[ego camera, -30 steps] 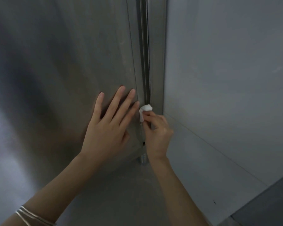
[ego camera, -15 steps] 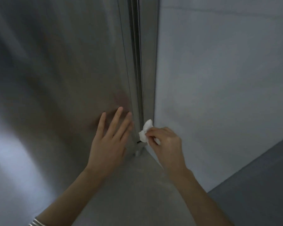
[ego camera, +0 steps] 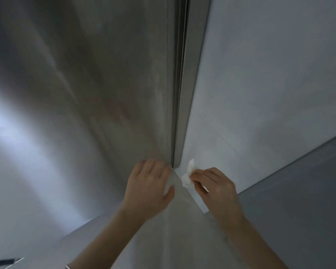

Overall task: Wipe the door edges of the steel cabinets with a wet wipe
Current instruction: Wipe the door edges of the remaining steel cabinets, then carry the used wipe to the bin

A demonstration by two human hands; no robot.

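A tall steel cabinet door (ego camera: 89,98) fills the left and centre of the view. Its right edge (ego camera: 179,94) runs down as a dark vertical seam beside a narrow steel strip. My left hand (ego camera: 149,187) lies flat at the foot of the door, fingers just left of the seam's bottom end. My right hand (ego camera: 215,187) pinches a crumpled white wet wipe (ego camera: 188,176), held just right of the door's lower corner and apart from the seam.
A pale grey wall (ego camera: 270,84) stands right of the cabinet, meeting a darker grey floor (ego camera: 308,200) at lower right. A light concrete floor strip (ego camera: 173,239) lies under my forearms. A bracelet shows on my left wrist at the bottom edge.
The view has tilted and the hands sit lower along the door. My right hand with the wipe has come off the seam and moved right; my left hand slid down to the door's bottom corner.
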